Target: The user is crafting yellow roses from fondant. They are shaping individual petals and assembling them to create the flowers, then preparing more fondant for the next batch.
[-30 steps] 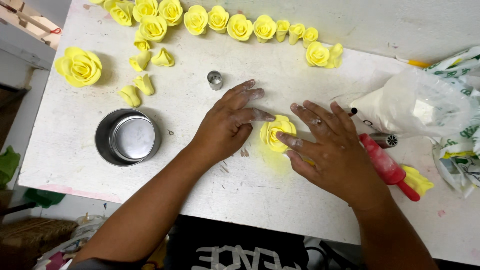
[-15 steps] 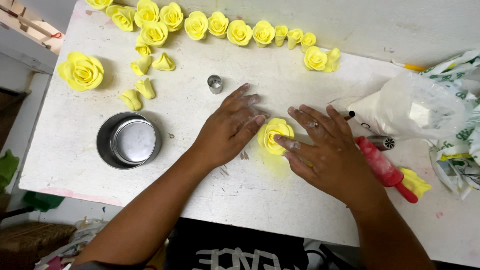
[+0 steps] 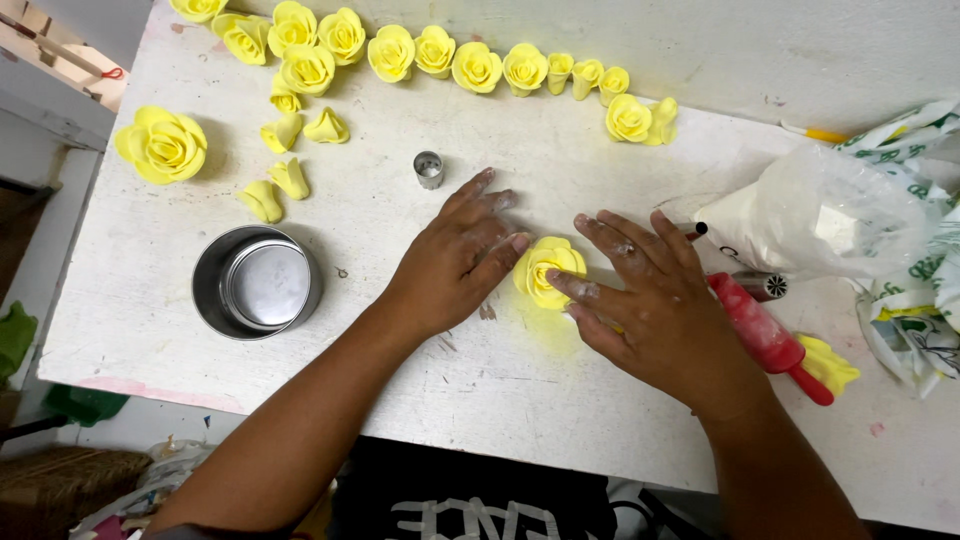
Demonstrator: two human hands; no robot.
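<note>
Clear powder bag beside green-printed white bags, right edge

Red rolling pin partly under right hand; patterned bag cut off, contents perhaps unreadable
</note>
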